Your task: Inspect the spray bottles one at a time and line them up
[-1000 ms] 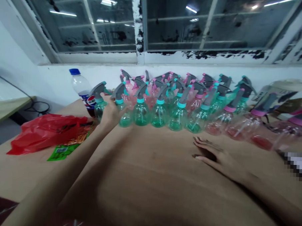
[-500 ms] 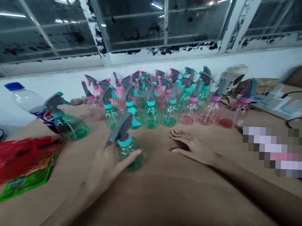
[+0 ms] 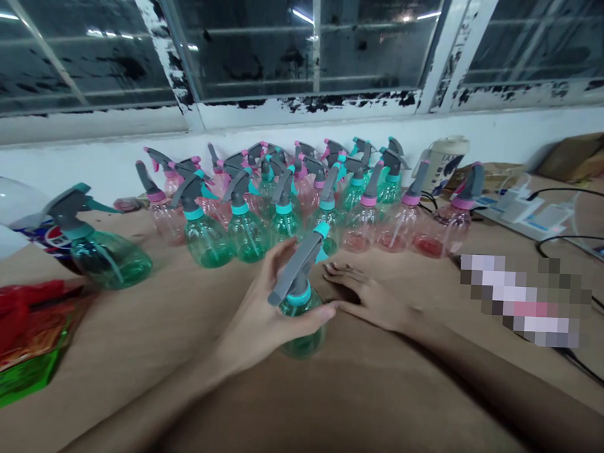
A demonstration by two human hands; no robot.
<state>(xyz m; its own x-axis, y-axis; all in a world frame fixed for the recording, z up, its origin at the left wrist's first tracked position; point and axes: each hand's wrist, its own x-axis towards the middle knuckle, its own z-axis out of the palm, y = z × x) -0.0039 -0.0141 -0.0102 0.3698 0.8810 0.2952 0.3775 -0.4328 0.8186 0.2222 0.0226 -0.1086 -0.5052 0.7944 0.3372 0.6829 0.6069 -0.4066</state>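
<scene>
At centre, left hand (image 3: 266, 305) clasps near-upright spray bottle (image 3: 304, 340), nozzle (image 3: 322, 229) away; right hand (image 3: 373, 300) spread.

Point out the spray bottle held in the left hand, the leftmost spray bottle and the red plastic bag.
Held spray bottle (image 3: 299, 297): head view, on its turquoise collar.
Leftmost spray bottle (image 3: 109, 258): head view, on its green body.
Red plastic bag (image 3: 2, 315): head view, on its crumpled middle.

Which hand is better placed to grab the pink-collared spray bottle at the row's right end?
Right, I'd judge: the right hand lies open on the table, nearer the pink-collared bottle; the left hand grips a green bottle.
</scene>
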